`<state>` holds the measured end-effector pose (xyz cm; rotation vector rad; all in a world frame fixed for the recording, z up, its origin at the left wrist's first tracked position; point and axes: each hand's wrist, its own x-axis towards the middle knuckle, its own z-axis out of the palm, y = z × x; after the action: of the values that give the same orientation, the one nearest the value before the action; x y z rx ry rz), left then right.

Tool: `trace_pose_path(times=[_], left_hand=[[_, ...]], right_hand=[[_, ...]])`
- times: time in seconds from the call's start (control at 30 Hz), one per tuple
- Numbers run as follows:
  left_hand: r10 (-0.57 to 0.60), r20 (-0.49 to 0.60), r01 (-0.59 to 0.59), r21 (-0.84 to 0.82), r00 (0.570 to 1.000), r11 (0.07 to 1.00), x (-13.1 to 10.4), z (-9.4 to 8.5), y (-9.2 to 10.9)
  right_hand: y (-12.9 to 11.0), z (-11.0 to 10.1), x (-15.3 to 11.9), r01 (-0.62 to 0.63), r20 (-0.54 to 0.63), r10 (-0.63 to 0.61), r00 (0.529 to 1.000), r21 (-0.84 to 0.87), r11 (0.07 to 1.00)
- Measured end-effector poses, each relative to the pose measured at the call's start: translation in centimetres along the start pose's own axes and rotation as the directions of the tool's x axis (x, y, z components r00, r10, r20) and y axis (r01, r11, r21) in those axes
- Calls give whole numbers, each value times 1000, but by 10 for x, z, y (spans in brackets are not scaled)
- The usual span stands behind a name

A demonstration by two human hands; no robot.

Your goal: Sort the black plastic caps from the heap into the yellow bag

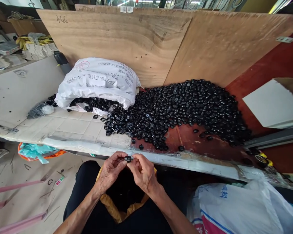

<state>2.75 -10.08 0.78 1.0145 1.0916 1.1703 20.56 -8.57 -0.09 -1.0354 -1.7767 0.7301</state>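
Note:
A small black ribbed part [128,159] is held between my two hands, just in front of the bench edge. My left hand [113,167] pinches it from the left with thumb and fingers. From the right, my right hand [143,170] has its thumb and forefinger closed at the part's other end. Below both hands a yellow-brown bag [117,215] lies open on my lap, its inside dark. On the bench beyond is a large pile of black parts [190,100], with black rings [119,122] at its left side.
A white sack [100,76] spills black rings at the back left. Wooden boards [127,39] stand behind. A white box [271,102] is at right, a white bag [239,204] at lower right, and a pink stool [17,187] at lower left.

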Motion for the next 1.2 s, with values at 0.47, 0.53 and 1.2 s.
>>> trace_pose_path(times=[0.47,0.53,1.2], left_hand=[[87,51,-96,213,995,972,-5,8,-11],[272,116,-294,446,955,845,-8,5,-18],[356,312,-472,617,881,629,-31,-16,-23]], right_hand=[[-2,-2,-8,-337,43,335,941,184,923],[-4,7,-12,-566,102,571,815,354,745],[-1,38,-40,-698,328,661,674,577,425]])
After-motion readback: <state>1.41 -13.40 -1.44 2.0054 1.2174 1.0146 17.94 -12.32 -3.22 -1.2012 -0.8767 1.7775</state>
